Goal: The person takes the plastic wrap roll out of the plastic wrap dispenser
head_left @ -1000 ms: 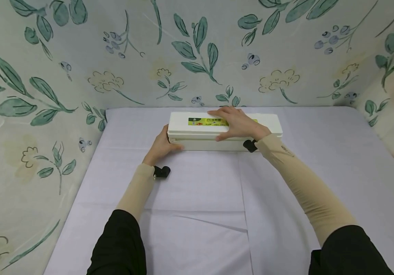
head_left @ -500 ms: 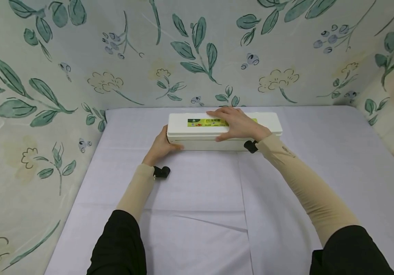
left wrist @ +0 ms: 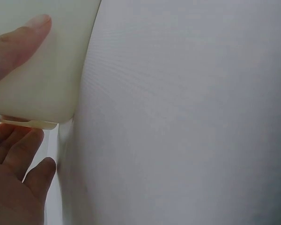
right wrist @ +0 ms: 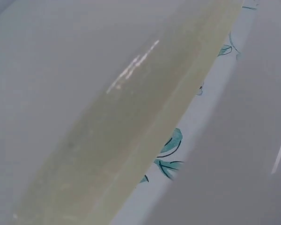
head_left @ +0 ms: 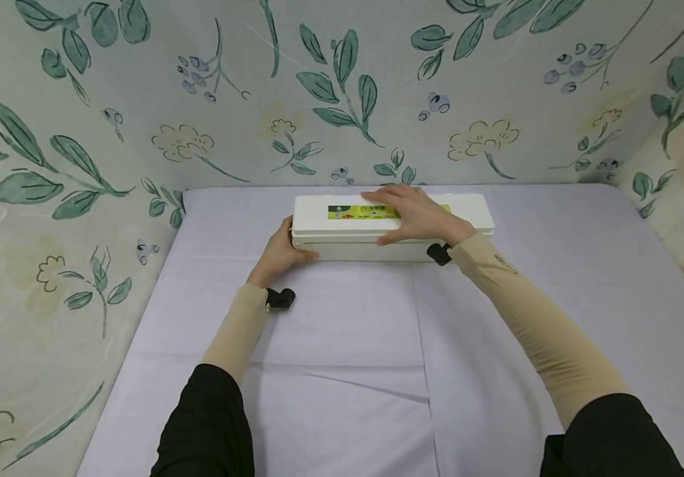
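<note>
The white box (head_left: 348, 251) lies on the white cloth (head_left: 330, 397) near its far edge, its long axis running left to right across the person's front. Along its top sits the lid (head_left: 348, 226). The right hand (head_left: 418, 215) holds this from above, slightly right of middle, fingers spread wide toward the far edge, thumb at the near one. The left hand (head_left: 281, 250) grips the left end; neither is nearer, as both touch. The yellow-green label (head_left: 361, 212) is partly covered.
</note>
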`<action>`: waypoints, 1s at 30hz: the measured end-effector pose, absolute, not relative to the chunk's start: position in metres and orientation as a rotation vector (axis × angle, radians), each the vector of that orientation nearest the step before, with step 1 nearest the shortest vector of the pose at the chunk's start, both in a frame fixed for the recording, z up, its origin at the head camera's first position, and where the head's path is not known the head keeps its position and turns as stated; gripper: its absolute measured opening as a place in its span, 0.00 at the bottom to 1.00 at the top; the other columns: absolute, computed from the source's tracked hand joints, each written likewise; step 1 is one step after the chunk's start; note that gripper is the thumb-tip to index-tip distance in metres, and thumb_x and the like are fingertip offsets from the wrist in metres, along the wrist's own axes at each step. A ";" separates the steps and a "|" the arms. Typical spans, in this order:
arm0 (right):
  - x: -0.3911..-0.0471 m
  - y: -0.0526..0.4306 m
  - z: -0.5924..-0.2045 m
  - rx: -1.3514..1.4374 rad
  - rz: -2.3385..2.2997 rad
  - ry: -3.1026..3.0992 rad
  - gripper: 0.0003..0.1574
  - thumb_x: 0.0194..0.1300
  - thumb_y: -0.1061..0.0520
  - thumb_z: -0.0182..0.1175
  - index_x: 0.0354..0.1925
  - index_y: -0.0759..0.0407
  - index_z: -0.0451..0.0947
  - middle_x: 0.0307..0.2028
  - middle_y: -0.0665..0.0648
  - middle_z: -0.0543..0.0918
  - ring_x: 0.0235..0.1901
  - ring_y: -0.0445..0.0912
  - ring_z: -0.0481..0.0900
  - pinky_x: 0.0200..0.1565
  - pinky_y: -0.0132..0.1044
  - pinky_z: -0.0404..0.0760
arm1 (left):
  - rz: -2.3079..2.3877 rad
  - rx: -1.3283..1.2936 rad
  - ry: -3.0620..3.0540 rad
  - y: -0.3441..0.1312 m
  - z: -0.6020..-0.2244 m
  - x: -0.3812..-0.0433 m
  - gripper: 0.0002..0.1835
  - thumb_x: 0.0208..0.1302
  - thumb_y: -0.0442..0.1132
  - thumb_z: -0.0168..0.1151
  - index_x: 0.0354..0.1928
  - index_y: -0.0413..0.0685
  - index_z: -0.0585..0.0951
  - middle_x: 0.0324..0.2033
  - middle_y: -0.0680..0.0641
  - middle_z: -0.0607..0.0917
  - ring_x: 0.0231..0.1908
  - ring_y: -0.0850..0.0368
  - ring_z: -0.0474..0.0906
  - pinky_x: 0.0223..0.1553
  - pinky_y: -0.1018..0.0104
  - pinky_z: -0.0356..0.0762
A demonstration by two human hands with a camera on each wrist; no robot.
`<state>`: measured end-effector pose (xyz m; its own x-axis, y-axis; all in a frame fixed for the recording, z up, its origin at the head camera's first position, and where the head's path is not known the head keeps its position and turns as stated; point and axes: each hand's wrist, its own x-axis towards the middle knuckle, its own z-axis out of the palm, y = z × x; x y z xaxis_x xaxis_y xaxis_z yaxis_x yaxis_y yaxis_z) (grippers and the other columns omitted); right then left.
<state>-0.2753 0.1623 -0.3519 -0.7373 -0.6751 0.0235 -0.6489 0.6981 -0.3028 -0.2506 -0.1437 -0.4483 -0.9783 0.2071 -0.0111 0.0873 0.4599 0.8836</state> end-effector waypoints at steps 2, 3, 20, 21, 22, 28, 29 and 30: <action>-0.275 0.163 -0.351 -1.101 -0.443 2.814 0.61 0.49 0.35 0.71 0.74 0.46 0.54 0.67 0.57 0.63 0.66 0.56 0.56 0.63 0.59 0.54 | 1.549 0.255 2.580 -0.143 -0.448 -0.251 0.56 0.44 0.34 0.78 0.72 0.41 0.52 0.66 0.40 0.65 0.65 0.46 0.61 0.66 0.56 0.57; -0.275 0.164 -0.351 -1.100 -0.441 2.816 0.61 0.49 0.34 0.71 0.74 0.46 0.54 0.67 0.57 0.63 0.67 0.55 0.55 0.63 0.59 0.54 | 1.553 0.249 2.575 -0.143 -0.448 -0.251 0.56 0.44 0.34 0.78 0.72 0.41 0.52 0.66 0.40 0.65 0.65 0.46 0.61 0.66 0.56 0.57; -0.271 0.172 -0.345 -1.078 -0.451 2.817 0.61 0.48 0.35 0.71 0.74 0.46 0.55 0.68 0.57 0.63 0.67 0.55 0.55 0.63 0.59 0.53 | 1.543 0.229 2.593 -0.143 -0.449 -0.252 0.57 0.43 0.36 0.79 0.73 0.42 0.52 0.69 0.42 0.61 0.68 0.48 0.57 0.67 0.59 0.53; -0.271 0.173 -0.344 -1.079 -0.453 2.819 0.61 0.48 0.35 0.72 0.73 0.46 0.55 0.68 0.57 0.63 0.67 0.55 0.56 0.63 0.59 0.53 | 1.544 0.230 2.593 -0.143 -0.449 -0.251 0.57 0.43 0.36 0.79 0.73 0.42 0.52 0.69 0.42 0.61 0.68 0.48 0.57 0.67 0.59 0.53; -0.270 0.173 -0.344 -1.081 -0.453 2.821 0.61 0.48 0.35 0.72 0.73 0.46 0.55 0.68 0.57 0.63 0.67 0.55 0.56 0.63 0.59 0.53 | 1.548 0.233 2.592 -0.143 -0.449 -0.252 0.57 0.43 0.35 0.79 0.73 0.42 0.52 0.69 0.42 0.62 0.68 0.48 0.57 0.67 0.59 0.53; -0.268 0.176 -0.343 -1.084 -0.453 2.818 0.61 0.48 0.35 0.71 0.73 0.46 0.55 0.68 0.58 0.62 0.67 0.56 0.55 0.64 0.59 0.51 | 1.566 0.230 2.575 -0.143 -0.448 -0.252 0.57 0.42 0.35 0.79 0.72 0.42 0.53 0.69 0.41 0.61 0.68 0.48 0.58 0.67 0.59 0.54; -0.268 0.176 -0.343 -1.085 -0.451 2.818 0.61 0.48 0.35 0.71 0.74 0.46 0.55 0.68 0.58 0.62 0.67 0.56 0.55 0.65 0.59 0.50 | 1.565 0.228 2.575 -0.143 -0.447 -0.251 0.57 0.42 0.35 0.79 0.72 0.42 0.53 0.69 0.41 0.61 0.68 0.48 0.57 0.67 0.59 0.54; -0.268 0.177 -0.342 -1.085 -0.451 2.817 0.60 0.49 0.35 0.71 0.74 0.46 0.55 0.68 0.58 0.62 0.67 0.56 0.55 0.65 0.59 0.49 | 1.563 0.227 2.575 -0.143 -0.447 -0.251 0.57 0.43 0.35 0.79 0.72 0.42 0.53 0.69 0.42 0.61 0.68 0.48 0.57 0.67 0.59 0.54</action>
<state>-0.2676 0.1770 -0.3424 -0.7439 -0.6680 0.0222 -0.6415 0.7043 -0.3041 -0.2514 -0.1432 -0.4473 -0.9815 0.1899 -0.0256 0.0649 0.4553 0.8880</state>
